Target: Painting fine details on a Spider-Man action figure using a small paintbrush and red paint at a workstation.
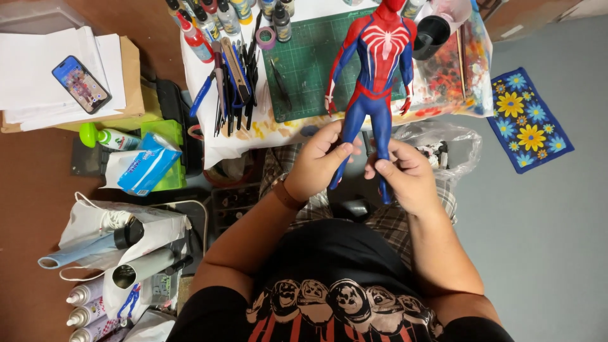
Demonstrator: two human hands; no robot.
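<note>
1. Left: phone [81, 83] on papers [38, 63]; spray cans [85, 311] below.
2. Centre-left: brushes and tools [231, 82] beside green cutting mat [304, 57].
3. Left hand [316, 166] clamped on one leg of red-and-blue action figure [377, 69], held upright above lap.
4. Right hand [405, 174] pinched on other leg.
5. Risk: twisting legs apart may strain hip joints; loose grip may drop figure.

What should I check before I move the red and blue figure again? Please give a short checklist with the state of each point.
1. Left hand grips one leg of the figure: ok.
2. Right hand grips the other leg: ok.
3. Figure's feet intact: cannot tell, hands hide them.
4. Figure apart from the black cup: ok.
5. Green cutting mat under the figure free of tools: not ok, black pliers lie there.
</note>
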